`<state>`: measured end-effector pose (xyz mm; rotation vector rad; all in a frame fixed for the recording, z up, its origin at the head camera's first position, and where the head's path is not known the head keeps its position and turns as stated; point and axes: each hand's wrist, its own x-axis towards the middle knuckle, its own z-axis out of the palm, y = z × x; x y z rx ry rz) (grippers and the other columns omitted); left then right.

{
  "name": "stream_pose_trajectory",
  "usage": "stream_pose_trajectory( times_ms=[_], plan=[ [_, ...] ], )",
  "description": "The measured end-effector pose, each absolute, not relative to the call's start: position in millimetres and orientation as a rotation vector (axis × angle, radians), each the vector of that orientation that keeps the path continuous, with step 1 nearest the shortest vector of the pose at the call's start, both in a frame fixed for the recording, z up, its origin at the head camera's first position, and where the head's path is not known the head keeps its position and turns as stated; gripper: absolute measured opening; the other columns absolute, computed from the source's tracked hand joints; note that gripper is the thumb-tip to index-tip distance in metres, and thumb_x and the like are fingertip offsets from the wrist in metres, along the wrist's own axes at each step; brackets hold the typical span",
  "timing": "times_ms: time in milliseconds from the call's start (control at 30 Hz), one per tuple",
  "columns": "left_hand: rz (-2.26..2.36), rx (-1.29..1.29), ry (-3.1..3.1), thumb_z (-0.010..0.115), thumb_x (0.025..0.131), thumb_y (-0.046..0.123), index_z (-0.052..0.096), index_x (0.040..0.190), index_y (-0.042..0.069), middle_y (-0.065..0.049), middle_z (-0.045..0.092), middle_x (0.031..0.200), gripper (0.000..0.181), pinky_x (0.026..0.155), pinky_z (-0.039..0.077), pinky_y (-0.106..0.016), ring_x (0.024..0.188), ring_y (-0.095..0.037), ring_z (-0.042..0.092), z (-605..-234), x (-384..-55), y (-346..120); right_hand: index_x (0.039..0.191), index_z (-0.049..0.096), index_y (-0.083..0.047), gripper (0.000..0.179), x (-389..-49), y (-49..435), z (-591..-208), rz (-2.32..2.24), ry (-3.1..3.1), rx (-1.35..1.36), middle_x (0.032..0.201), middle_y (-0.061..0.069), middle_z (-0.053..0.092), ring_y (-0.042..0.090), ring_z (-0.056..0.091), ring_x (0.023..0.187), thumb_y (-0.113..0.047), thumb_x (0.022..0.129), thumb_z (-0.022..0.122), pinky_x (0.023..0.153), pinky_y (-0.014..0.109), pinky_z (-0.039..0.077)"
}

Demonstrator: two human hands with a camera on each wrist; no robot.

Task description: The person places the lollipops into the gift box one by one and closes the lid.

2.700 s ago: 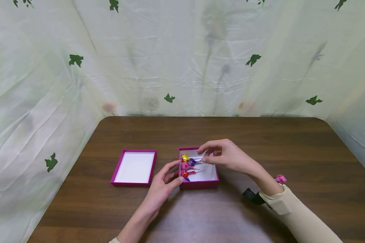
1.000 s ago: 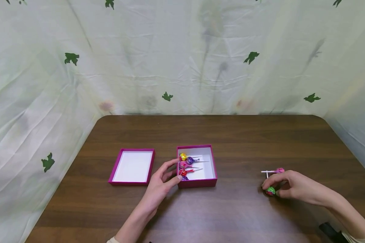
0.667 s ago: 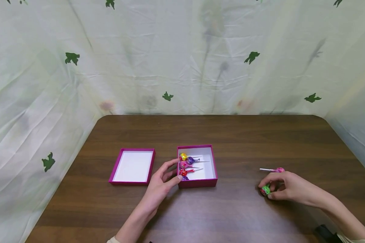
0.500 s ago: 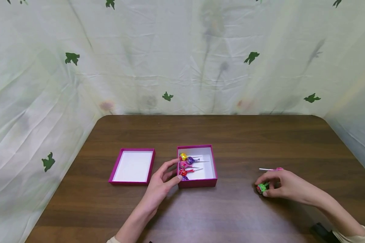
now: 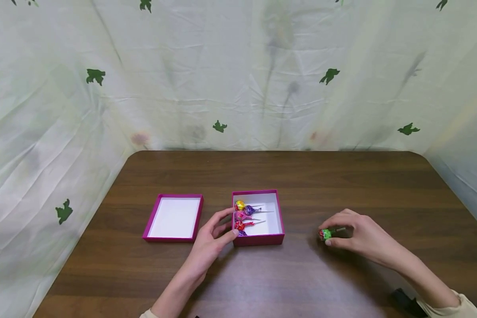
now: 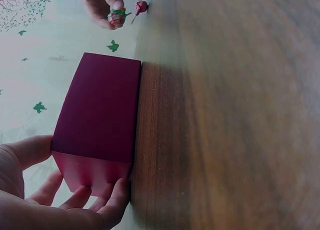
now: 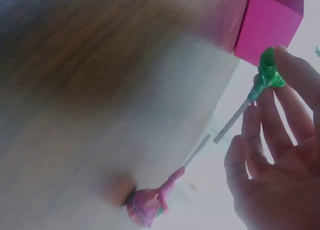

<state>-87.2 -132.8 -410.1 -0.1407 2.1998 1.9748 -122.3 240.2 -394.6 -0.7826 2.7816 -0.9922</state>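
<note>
My right hand (image 5: pixel 355 234) pinches a lollipop in a green wrapper (image 5: pixel 325 234) between thumb and fingertips, raised above the table; its white stick (image 7: pixel 231 122) points back under the palm. My left hand (image 5: pixel 210 240) holds the left side of an open magenta box (image 5: pixel 260 240), thumb at the front corner and fingers along the side wall. Inside the box lie several lollipops, among them yellow, purple (image 5: pixel 249 210), pink (image 5: pixel 240 216) and red ones (image 5: pixel 239 225), heads to the left. A pink lollipop (image 7: pixel 146 206) lies on the table, hidden behind the right hand in the head view.
A magenta lid (image 5: pixel 174 218) with a white inside lies to the left of the box. Brown wooden table (image 5: pixel 322 185) surrounds them. A pale curtain (image 5: pixel 238 79) with green leaf shapes hangs behind the far edge.
The right hand went from the box to the right, took hold of the green lollipop, and has lifted it leftward and away from the pink one. The left hand stays at the box.
</note>
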Motion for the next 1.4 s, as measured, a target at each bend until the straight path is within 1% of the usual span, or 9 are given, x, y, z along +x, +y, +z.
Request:
stream_pose_trajectory(
  times_ms=[100, 300, 500, 633, 767, 867, 967, 1167, 1400],
  plan=[
    [1.974, -0.147, 2.197, 0.068, 0.092, 0.013, 0.055, 0.139, 0.024, 0.000, 0.040, 0.149, 0.050, 0.102, 0.039, -0.055, 0.130, -0.032, 0.046, -410, -87, -133, 0.103, 0.071, -0.037, 0.025, -123, 236, -395, -1.028, 2.792, -0.794, 0.099, -0.024, 0.065, 0.001, 0.058, 0.093, -0.033, 0.080, 0.082, 0.079, 0.028, 0.049],
    [1.980, -0.141, 2.199, 0.068, 0.091, 0.012, 0.055, 0.138, 0.024, 0.000, 0.041, 0.148, 0.050, 0.102, 0.039, -0.055, 0.129, -0.031, 0.047, -411, -87, -132, 0.106, 0.072, -0.029, 0.024, -126, 227, -395, -1.143, 2.746, -0.802, 0.096, -0.020, 0.067, 0.005, 0.063, 0.089, -0.030, 0.083, 0.080, 0.079, 0.029, 0.052],
    [1.986, -0.128, 2.197, 0.070, 0.091, 0.014, 0.056, 0.138, 0.025, 0.001, 0.040, 0.149, 0.050, 0.101, 0.041, -0.052, 0.130, -0.030, 0.047, -412, -87, -133, 0.105, 0.072, -0.030, 0.026, -130, 219, -391, -1.231, 2.707, -0.694, 0.091, -0.015, 0.068, 0.010, 0.062, 0.083, -0.039, 0.082, 0.080, 0.073, 0.028, 0.052],
    [1.988, -0.128, 2.194, 0.069, 0.091, 0.014, 0.056, 0.138, 0.025, 0.001, 0.040, 0.149, 0.050, 0.102, 0.040, -0.053, 0.130, -0.030, 0.046, -412, -86, -134, 0.103, 0.073, -0.029, 0.025, -134, 215, -388, -1.342, 2.590, -0.604, 0.088, -0.007, 0.070, 0.015, 0.064, 0.080, -0.036, 0.081, 0.081, 0.069, 0.030, 0.053],
    [1.979, -0.136, 2.197, 0.069, 0.091, 0.015, 0.056, 0.138, 0.025, 0.001, 0.040, 0.149, 0.050, 0.101, 0.040, -0.054, 0.130, -0.031, 0.046, -411, -87, -133, 0.103, 0.073, -0.026, 0.023, -140, 212, -386, -1.408, 2.474, -0.547, 0.087, -0.001, 0.071, 0.022, 0.065, 0.078, -0.033, 0.082, 0.081, 0.059, 0.032, 0.052],
    [1.977, -0.145, 2.200, 0.070, 0.091, 0.015, 0.056, 0.138, 0.026, 0.001, 0.040, 0.149, 0.050, 0.101, 0.040, -0.054, 0.130, -0.031, 0.046, -411, -87, -133, 0.103, 0.073, -0.025, 0.022, -144, 211, -385, -1.410, 2.425, -0.535, 0.088, 0.002, 0.072, 0.026, 0.066, 0.078, -0.032, 0.083, 0.080, 0.056, 0.033, 0.051],
    [1.982, -0.147, 2.194, 0.070, 0.091, 0.014, 0.056, 0.138, 0.026, 0.001, 0.041, 0.149, 0.050, 0.101, 0.040, -0.054, 0.130, -0.031, 0.046, -411, -87, -133, 0.103, 0.073, -0.024, 0.023, -148, 209, -384, -1.401, 2.407, -0.545, 0.088, 0.004, 0.072, 0.030, 0.066, 0.078, -0.032, 0.083, 0.080, 0.055, 0.032, 0.051],
    [1.984, -0.143, 2.194, 0.070, 0.091, 0.015, 0.056, 0.138, 0.025, 0.001, 0.041, 0.149, 0.051, 0.101, 0.040, -0.055, 0.130, -0.032, 0.046, -412, -87, -133, 0.102, 0.073, -0.025, 0.022, -154, 203, -380, -1.377, 2.410, -0.575, 0.088, 0.001, 0.072, 0.028, 0.065, 0.078, -0.034, 0.082, 0.080, 0.054, 0.032, 0.050],
    [1.982, -0.139, 2.187, 0.071, 0.090, 0.017, 0.055, 0.138, 0.025, 0.001, 0.040, 0.149, 0.051, 0.101, 0.039, -0.055, 0.131, -0.032, 0.045, -412, -87, -134, 0.102, 0.074, -0.025, 0.021, -159, 194, -375, -1.373, 2.417, -0.668, 0.090, -0.002, 0.072, 0.021, 0.065, 0.079, -0.030, 0.082, 0.081, 0.065, 0.031, 0.051]
  ],
)
